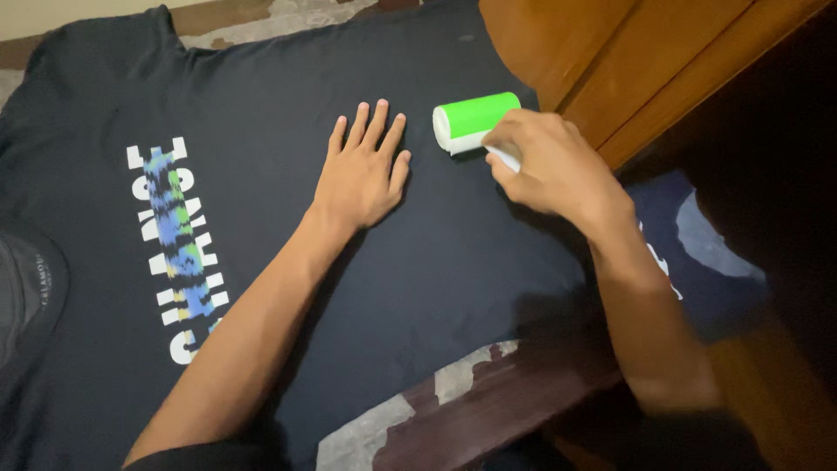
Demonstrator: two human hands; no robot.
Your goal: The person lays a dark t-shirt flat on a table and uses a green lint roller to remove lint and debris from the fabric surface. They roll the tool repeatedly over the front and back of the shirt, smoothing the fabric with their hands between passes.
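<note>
Near the frame's upper centre, right hand [545,161] is clamping the light, rigid lint roller [475,120] by its handle; left hand [362,170] is pressing flat, fingers spread, on the soft dark T-shirt [288,96].

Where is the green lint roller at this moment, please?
In the head view, the green lint roller lies on the dark T-shirt, upper centre, held by the right hand, just right of the flat left hand.

Wooden furniture [610,61] fills the top right corner, orange-brown panels running diagonally. Under the spread clothes there's a patterned sheet [453,384], dark maroon with pale grey patches. Another dark garment [697,253] with a light print lies at the right edge.
</note>
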